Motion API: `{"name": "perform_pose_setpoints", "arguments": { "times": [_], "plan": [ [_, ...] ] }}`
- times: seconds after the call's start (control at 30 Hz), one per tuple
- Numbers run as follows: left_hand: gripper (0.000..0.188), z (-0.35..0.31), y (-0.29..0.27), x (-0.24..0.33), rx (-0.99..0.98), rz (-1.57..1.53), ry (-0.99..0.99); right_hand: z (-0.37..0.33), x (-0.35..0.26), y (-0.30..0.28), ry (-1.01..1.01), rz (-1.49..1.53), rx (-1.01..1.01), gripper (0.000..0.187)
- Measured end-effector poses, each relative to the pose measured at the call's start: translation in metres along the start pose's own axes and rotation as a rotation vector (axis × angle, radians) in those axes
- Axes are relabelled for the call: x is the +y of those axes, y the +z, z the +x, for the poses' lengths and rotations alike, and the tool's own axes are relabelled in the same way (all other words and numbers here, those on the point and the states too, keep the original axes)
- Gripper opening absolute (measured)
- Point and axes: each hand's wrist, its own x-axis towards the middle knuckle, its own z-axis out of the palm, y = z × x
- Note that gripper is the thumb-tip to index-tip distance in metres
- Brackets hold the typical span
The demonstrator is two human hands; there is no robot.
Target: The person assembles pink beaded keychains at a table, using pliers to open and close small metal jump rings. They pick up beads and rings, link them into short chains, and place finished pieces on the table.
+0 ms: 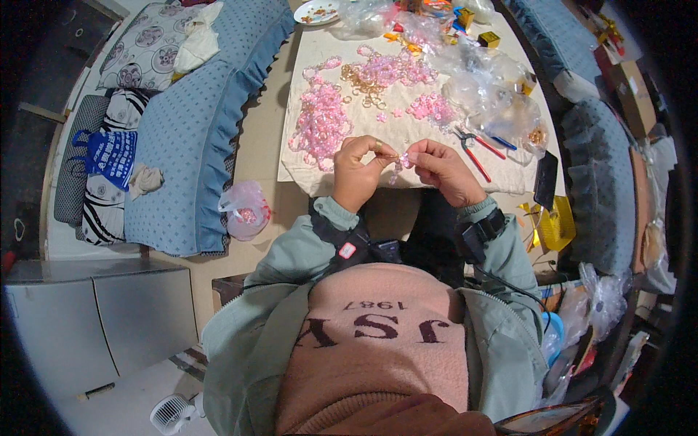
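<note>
Above the near edge of the table point(293, 161), my left hand point(361, 168) and my right hand point(443, 171) meet, fingertips pinched together. Between them is a small pink beaded piece point(397, 176) that hangs down a little; its finer parts are too small to make out. Left of my hands lies a heap of pink beaded loops point(320, 120), with more pink strands point(392, 69) farther off. Gold-coloured rings point(367, 89) are piled beside them. A cluster of loose pink pieces point(430, 109) sits beyond my right hand. Pliers with red handles point(475, 164) rest to its right.
A blue slim tool point(503, 143) and a dark phone point(545, 180) lie along the right edge. Clear plastic bags point(502, 98) cover the table's right side; a white plate point(317, 12) stands far left. Blue-covered sofas point(178, 167) flank the table, and a pink bag point(245, 211) sits on the floor.
</note>
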Motion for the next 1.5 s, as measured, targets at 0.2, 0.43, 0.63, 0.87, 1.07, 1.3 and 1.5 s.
{"name": "perform_pose_setpoints", "arguments": {
  "times": [0.2,0.43,0.63,0.87,1.07,1.3,1.5],
  "plan": [
    [0.007,0.004,-0.005,0.001,-0.055,0.115,0.062,-0.001,0.000,-0.001,-0.104,-0.208,0.005,0.014],
    [0.009,0.004,0.001,0.006,-0.014,-0.193,-0.130,0.000,0.007,0.004,-0.311,-0.349,0.045,0.010],
    [0.010,0.002,0.004,0.010,0.005,-0.227,-0.144,-0.003,0.007,0.010,-0.441,-0.549,0.131,0.010],
    [0.010,-0.003,0.006,0.009,-0.023,-0.261,-0.177,-0.006,0.001,0.018,-0.514,-0.745,0.150,0.008],
    [0.012,0.000,0.007,0.006,-0.117,-0.519,-0.174,-0.013,-0.011,0.023,-0.677,-0.963,0.184,0.011],
    [0.023,0.003,0.003,0.001,-0.414,-0.875,-0.452,-0.013,-0.018,0.021,-0.806,-1.271,0.079,0.018],
    [0.023,-0.001,0.001,-0.013,-0.644,-1.002,-0.672,-0.016,-0.016,0.015,-0.837,-1.294,0.037,0.023]
  ]
}}
